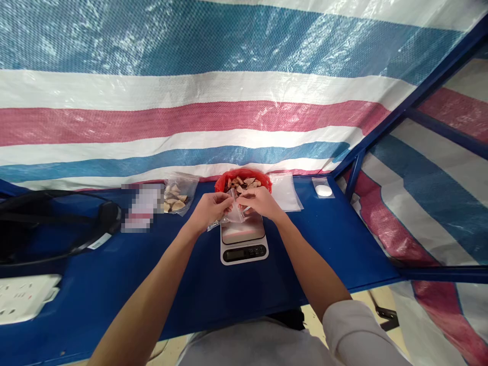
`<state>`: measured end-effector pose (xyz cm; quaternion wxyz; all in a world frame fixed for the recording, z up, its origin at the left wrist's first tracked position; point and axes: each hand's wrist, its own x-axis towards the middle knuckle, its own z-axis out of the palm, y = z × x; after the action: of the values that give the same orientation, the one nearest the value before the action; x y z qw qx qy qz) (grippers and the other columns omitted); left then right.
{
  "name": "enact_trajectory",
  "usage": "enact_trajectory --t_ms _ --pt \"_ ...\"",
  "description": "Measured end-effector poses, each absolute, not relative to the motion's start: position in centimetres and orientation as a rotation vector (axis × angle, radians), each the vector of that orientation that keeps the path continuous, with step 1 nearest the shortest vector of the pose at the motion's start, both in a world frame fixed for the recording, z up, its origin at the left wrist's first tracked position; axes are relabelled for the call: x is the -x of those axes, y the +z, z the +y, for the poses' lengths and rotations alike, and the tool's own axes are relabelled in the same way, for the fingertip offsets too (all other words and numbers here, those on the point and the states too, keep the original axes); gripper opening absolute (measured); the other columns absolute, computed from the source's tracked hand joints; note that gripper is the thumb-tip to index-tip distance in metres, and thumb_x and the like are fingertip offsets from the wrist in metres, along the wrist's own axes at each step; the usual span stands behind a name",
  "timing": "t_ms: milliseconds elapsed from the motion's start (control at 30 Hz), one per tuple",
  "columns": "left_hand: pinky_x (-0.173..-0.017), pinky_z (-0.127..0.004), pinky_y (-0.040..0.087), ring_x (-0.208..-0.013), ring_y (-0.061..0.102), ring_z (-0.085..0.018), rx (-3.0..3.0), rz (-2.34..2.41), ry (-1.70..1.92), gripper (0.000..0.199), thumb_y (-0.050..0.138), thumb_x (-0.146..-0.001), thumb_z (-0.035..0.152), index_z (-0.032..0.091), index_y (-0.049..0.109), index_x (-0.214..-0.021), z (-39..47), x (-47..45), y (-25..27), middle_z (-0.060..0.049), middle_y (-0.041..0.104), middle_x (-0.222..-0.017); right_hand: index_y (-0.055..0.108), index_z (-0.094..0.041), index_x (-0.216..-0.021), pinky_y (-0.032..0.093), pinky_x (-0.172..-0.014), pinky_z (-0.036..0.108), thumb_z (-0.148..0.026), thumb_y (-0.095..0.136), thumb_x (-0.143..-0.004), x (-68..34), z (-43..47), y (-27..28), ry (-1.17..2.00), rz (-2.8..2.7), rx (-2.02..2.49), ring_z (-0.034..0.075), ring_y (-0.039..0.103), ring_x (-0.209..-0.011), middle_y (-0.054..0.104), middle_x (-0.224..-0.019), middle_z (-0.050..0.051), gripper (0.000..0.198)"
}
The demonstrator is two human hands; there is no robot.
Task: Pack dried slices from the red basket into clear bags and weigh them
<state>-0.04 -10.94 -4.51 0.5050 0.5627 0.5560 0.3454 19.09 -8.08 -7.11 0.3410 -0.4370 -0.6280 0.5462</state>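
Observation:
Both hands meet above a white digital kitchen scale (pixel 244 235), whose display looks dark. Between them is a small clear zip bag (pixel 237 213). My left hand (pixel 212 208) pinches its left side, and my right hand (pixel 261 202) grips the right side with bent fingers. A crinkled clear part hangs below the left fingers; what it contains is too small to tell. Just behind the hands sits a red plastic bag (pixel 221 184), open at the top, with dried brownish slices (pixel 249 181) in it. My right hand partly covers the front of that red bag.
Left of the scale lies a clear bag of pale dried pieces (pixel 176 199), beside a blurred-out packet (pixel 141 208). Flat clear bags (pixel 287 193) and a small bag with a white round item (pixel 324 190) lie right. A black strap-like object (pixel 102 223) and white power strip (pixel 28 297) occupy the left.

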Motion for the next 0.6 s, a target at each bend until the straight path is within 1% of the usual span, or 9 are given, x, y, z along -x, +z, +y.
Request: enact_trajectory --t_ms 100,233,333,400,467,600 --pt "-0.051 -0.023 0.034 -0.051 0.046 -0.010 -1.413 1.385 0.824 0.033 0.067 -0.077 0.047 0.015 0.067 -0.067 -11.0 0.0 -4.5 0.000 0.061 -0.060 0.078 -0.018 -0.077 0.064 -0.059 0.030 -0.032 0.075 -0.080 -19.0 -8.1 -7.3 1.390 -1.636 1.150 0.019 0.072 -0.067 0.074 -0.074 0.003 0.014" --pt "-0.054 -0.024 0.038 -0.055 0.051 -0.012 -1.489 1.420 0.835 0.031 0.065 -0.076 0.045 0.015 0.069 -0.070 -10.7 -0.1 -5.1 -0.001 0.063 -0.061 0.077 -0.019 -0.075 0.063 -0.059 0.032 -0.030 0.072 -0.081 -18.7 -8.0 -7.9 1.327 -1.666 1.149 0.020 0.072 -0.066 0.075 -0.074 0.003 0.013" --pt "-0.056 -0.024 0.039 -0.056 0.053 -0.013 -1.561 1.462 0.849 0.032 0.063 -0.077 0.046 0.016 0.069 -0.070 -10.6 0.3 -5.5 -0.001 0.064 -0.061 0.077 -0.019 -0.076 0.061 -0.061 0.032 -0.030 0.072 -0.082 -18.8 -7.8 -8.5 1.187 -1.690 1.184 0.020 0.072 -0.067 0.075 -0.072 0.004 0.013" --pt "-0.057 -0.025 0.039 -0.057 0.053 -0.014 -1.614 1.508 0.862 0.033 0.061 -0.078 0.047 0.016 0.069 -0.069 -10.5 0.9 -5.4 -0.001 0.065 -0.061 0.077 -0.019 -0.074 0.061 -0.062 0.031 -0.032 0.071 -0.084 -19.1 -7.6 -8.7 1.085 -1.681 1.226 0.020 0.071 -0.065 0.074 -0.069 0.004 0.017" --pt "-0.060 -0.026 0.041 -0.059 0.054 -0.014 -1.643 1.535 0.867 0.035 0.063 -0.078 0.049 0.016 0.070 -0.070 -10.5 1.6 -5.2 -0.002 0.067 -0.063 0.076 -0.019 -0.073 0.061 -0.061 0.031 -0.035 0.071 -0.085 -19.6 -7.5 -8.7 1.056 -1.673 1.245 0.019 0.070 -0.063 0.074 -0.067 0.004 0.020" --pt "-0.060 -0.026 0.041 -0.058 0.054 -0.014 -1.620 1.521 0.828 0.036 0.065 -0.076 0.051 0.016 0.071 -0.072 -10.5 2.0 -4.8 -0.002 0.067 -0.063 0.077 -0.019 -0.087 0.062 -0.057 0.030 -0.039 0.073 -0.085 -19.7 -7.8 -8.3 1.182 -1.625 1.223 0.021 0.073 -0.068 0.075 -0.072 0.005 0.020"
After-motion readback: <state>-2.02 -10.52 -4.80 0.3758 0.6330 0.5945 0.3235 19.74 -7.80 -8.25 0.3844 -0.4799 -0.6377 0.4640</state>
